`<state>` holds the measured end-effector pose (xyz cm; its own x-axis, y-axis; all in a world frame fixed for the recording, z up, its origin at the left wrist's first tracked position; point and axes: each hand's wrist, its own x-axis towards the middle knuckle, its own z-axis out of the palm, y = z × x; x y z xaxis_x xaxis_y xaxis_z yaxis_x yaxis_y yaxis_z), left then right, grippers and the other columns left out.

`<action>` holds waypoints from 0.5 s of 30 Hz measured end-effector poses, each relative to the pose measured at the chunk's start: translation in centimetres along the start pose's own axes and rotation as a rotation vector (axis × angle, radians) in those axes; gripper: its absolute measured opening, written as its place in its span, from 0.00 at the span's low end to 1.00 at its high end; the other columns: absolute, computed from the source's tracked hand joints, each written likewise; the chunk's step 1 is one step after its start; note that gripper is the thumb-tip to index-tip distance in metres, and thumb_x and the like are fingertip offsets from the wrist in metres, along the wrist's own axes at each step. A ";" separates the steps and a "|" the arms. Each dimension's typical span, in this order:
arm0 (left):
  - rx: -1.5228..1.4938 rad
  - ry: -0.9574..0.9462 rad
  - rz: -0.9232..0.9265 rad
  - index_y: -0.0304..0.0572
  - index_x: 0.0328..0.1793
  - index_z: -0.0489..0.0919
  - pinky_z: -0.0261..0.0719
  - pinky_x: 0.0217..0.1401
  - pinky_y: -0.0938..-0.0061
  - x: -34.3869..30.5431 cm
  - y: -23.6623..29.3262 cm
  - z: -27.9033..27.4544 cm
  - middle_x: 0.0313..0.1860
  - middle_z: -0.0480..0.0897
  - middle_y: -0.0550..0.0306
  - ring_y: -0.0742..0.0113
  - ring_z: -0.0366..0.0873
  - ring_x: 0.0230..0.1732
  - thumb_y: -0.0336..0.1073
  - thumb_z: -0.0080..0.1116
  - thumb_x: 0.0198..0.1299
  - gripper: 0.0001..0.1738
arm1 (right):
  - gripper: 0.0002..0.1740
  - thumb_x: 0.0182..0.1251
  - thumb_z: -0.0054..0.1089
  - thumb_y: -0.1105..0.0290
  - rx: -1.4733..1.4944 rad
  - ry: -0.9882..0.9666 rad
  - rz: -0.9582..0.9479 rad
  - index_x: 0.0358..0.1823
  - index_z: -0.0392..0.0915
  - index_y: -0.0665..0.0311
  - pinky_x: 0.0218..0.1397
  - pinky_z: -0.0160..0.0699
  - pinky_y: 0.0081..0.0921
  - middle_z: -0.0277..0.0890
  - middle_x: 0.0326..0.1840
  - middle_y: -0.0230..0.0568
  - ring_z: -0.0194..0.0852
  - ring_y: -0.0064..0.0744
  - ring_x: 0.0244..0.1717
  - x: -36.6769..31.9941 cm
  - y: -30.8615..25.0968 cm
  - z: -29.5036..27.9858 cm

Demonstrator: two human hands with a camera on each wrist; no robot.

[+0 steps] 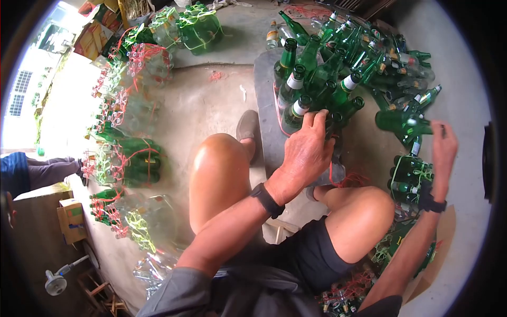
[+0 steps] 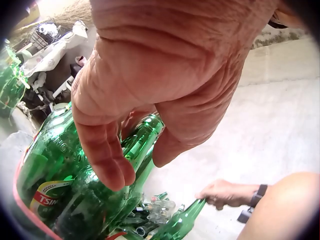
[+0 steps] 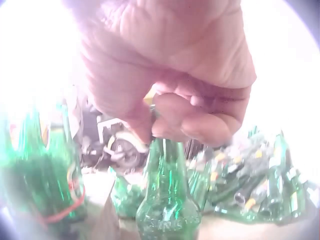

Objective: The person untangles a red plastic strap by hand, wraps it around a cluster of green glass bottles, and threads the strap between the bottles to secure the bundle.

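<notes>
The left hand (image 1: 309,150) reaches over a standing cluster of green bottles bound by a red band (image 1: 278,113). In the left wrist view, the left hand's thumb and fingers (image 2: 107,160) lie around the neck of one green bottle (image 2: 145,132). Off to the right, the right hand (image 1: 444,145) grips a separate green bottle (image 1: 398,122) by the neck, and it lies nearly sideways in the head view. The right wrist view shows the right hand (image 3: 175,100) pinching this bottle (image 3: 167,200) at its top, which the fingers hide.
Loose bottles (image 1: 364,47) lie piled beyond and right of the cluster. Tied bundles (image 1: 140,158) line the left side; another bundle (image 1: 409,177) is below the right hand. A dark board (image 1: 269,142) lies under the cluster. The person's knees (image 1: 222,158) flank it.
</notes>
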<state>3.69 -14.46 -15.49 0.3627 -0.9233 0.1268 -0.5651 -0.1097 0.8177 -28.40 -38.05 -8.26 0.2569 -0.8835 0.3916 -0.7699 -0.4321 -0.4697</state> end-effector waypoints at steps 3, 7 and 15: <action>-0.010 -0.002 -0.003 0.36 0.74 0.67 0.81 0.48 0.46 0.0 -0.1 0.0 0.60 0.76 0.33 0.30 0.81 0.50 0.32 0.66 0.60 0.35 | 0.17 0.79 0.59 0.56 0.014 0.216 -0.064 0.49 0.86 0.63 0.40 0.71 0.25 0.78 0.33 0.27 0.71 0.22 0.36 1.3 -6.2 -4.3; -0.012 -0.012 -0.007 0.36 0.74 0.67 0.81 0.49 0.45 0.0 -0.4 0.1 0.60 0.76 0.33 0.29 0.81 0.50 0.33 0.66 0.60 0.35 | 0.14 0.77 0.64 0.60 0.261 0.231 0.083 0.49 0.87 0.63 0.30 0.56 0.17 0.69 0.29 0.23 0.56 0.12 0.27 2.7 -11.5 -6.4; 0.004 -0.067 -0.060 0.36 0.74 0.67 0.81 0.50 0.45 0.1 -0.5 -0.1 0.62 0.75 0.32 0.29 0.82 0.49 0.33 0.65 0.59 0.36 | 0.14 0.75 0.67 0.62 0.489 0.186 -0.143 0.53 0.87 0.64 0.26 0.53 0.12 0.68 0.28 0.18 0.53 0.07 0.25 5.3 -18.9 -0.9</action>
<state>4.08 -14.42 -15.86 0.3454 -0.9376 0.0398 -0.5466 -0.1665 0.8207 -12.96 -34.43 3.44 0.1975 -0.7817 0.5915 -0.3619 -0.6189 -0.6971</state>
